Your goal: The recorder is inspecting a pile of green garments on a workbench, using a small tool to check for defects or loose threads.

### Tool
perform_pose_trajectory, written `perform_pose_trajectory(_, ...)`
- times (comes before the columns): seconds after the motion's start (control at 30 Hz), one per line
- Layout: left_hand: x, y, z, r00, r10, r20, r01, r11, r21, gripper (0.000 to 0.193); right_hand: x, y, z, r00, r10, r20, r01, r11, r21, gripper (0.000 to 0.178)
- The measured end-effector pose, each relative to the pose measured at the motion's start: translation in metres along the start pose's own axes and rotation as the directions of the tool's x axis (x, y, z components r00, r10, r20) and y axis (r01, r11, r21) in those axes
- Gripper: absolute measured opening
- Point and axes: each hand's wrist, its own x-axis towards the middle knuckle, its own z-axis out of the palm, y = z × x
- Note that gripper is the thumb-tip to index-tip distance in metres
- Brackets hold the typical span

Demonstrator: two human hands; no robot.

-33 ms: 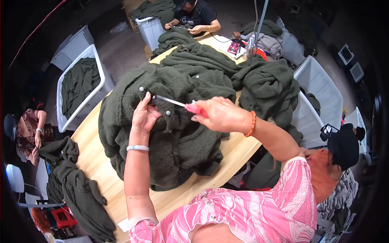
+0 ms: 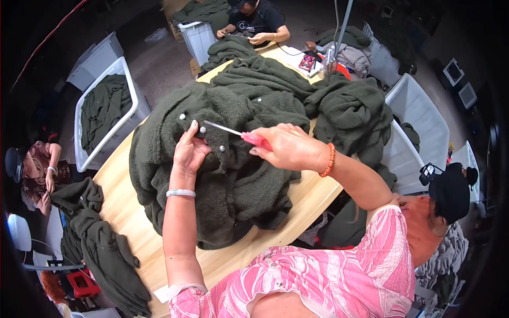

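While the left hand (image 2: 191, 155) is lying against a dark green fleece garment (image 2: 169, 161) just left of the frame's centre, one of its digits is stretching upward beside a pale, sparkly button (image 2: 203, 130). The other fingers are curling, partly out of sight, so I cannot tell whether they are pinching any cloth. The left forearm is rising almost straight from the lower edge, and a pale bangle (image 2: 180, 193) is circling its wrist. Just right of centre, the right hand (image 2: 290, 147) is closing around the red handle of a slim metal-shafted tool (image 2: 247, 137). The shaft is pointing up and to the left, its tip hovering or resting close by that button; contact is too small to tell. The right forearm is slanting in from the lower right, wearing an orange beaded bracelet (image 2: 330, 160).

At the far left, a person (image 2: 40, 168) is holding cloth, and dark green cloth (image 2: 108, 246) is draping toward the lower left. In the upper left, a white crate (image 2: 143, 109) is holding similar pieces. The pale wooden surface (image 2: 119, 197) is running diagonally through the middle, bearing the garment. At top centre, another person (image 2: 259, 20) is handling dark cloth. Towards the right, a white bin (image 2: 411, 100) is standing beside the surface, and a person in a black cap (image 2: 448, 192) is facing away lower down.
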Motion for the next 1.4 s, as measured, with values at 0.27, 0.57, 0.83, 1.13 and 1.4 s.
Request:
perform_pose_trajectory(0.27, 0.004, 0.004, -0.013, 0.999, -0.019, 0.048, 0.015, 0.996, 0.085, 0.020, 0.040, -0.014, -0.002, 0.993, -0.027, 0.116, 0.034, 0.998, -0.059, 0.031)
perform_pose_trajectory(0.57, 0.007, 0.014, -0.028, 0.999, -0.041, 0.014, 0.042, 0.995, -0.089, 0.031, 0.008, 0.005, 0.008, 0.977, 0.038, 0.211, -0.039, 0.999, 0.004, 0.032)
perform_pose_trajectory(0.83, 0.017, 0.011, -0.025, 0.989, 0.084, -0.122, -0.094, 0.992, -0.081, 0.031, 0.001, 0.013, 0.024, 0.953, -0.051, 0.298, 0.014, 0.992, 0.123, 0.034)
perform_pose_trajectory(1.13, 0.020, 0.008, -0.036, 0.979, 0.158, -0.127, -0.178, 0.970, -0.164, 0.032, -0.015, 0.016, 0.044, 0.946, 0.004, 0.324, -0.039, 0.994, 0.102, 0.029)
perform_pose_trajectory(1.4, -0.015, -0.005, -0.015, 0.956, 0.289, 0.054, -0.294, 0.943, 0.158, 0.038, -0.022, 0.037, 0.057, 0.995, -0.031, 0.090, 0.004, 0.960, 0.281, 0.038)
